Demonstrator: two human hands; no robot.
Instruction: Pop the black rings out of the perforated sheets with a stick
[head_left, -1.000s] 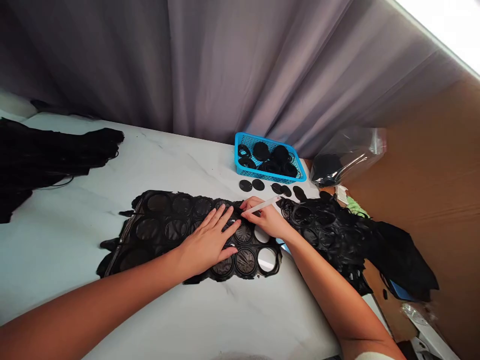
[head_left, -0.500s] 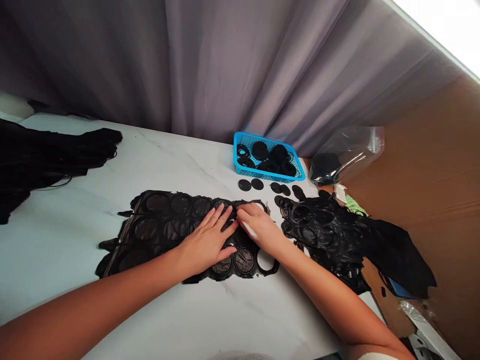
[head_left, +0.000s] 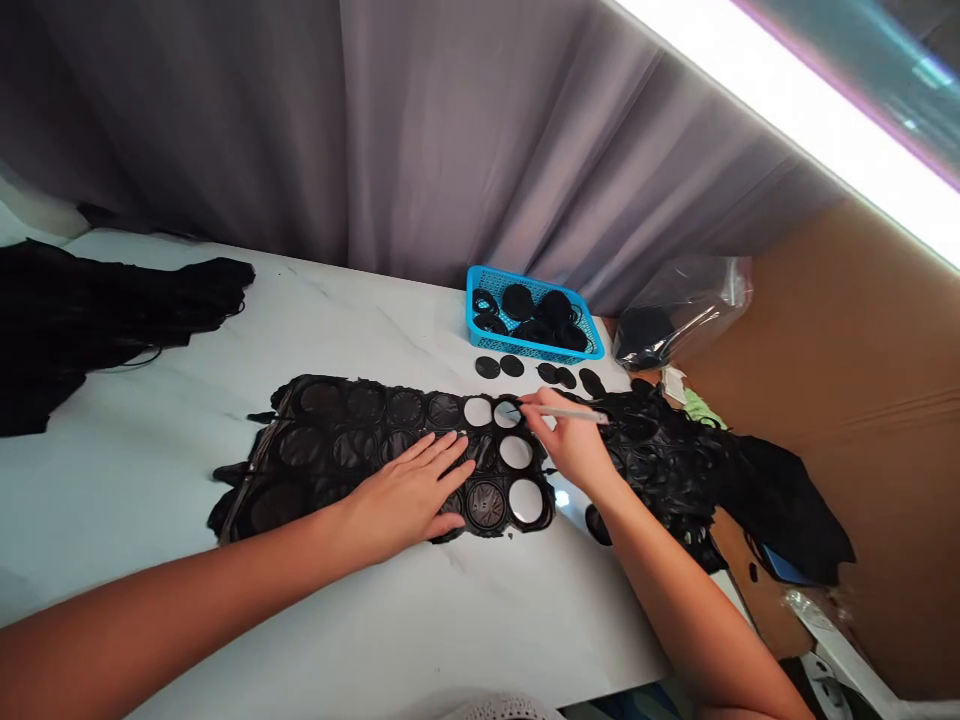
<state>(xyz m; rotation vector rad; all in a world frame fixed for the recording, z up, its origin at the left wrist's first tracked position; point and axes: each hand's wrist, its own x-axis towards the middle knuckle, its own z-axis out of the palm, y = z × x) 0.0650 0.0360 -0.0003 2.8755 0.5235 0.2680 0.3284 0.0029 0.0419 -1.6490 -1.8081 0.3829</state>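
A black moulded rubber-like sheet (head_left: 364,404) with rows of round rings lies flat on the table. Several rings near its right end are see-through holes onto the white surface; the others have black film in them. My left hand (head_left: 405,490) presses flat on the sheet, fingers stretched out. At the upper right corner of the sheet, my right hand (head_left: 574,450) grips a slim white pen-like tool (head_left: 570,412), its tip over a ring hole. Loose black discs (head_left: 512,366) lie beyond the sheet.
A blue basket (head_left: 536,350) with black discs and rings stands behind. Piled black sheets (head_left: 652,460) lie at right, near a clear plastic bag (head_left: 675,310). Black material (head_left: 112,320) spreads over the left of the white table (head_left: 352,620). A grey curtain (head_left: 420,140) hangs behind.
My right hand has moved right, off the sheet's middle to its corner, and the tool now shows plainly. Another ring in the top row appears as an open hole. My left hand stays on the sheet.
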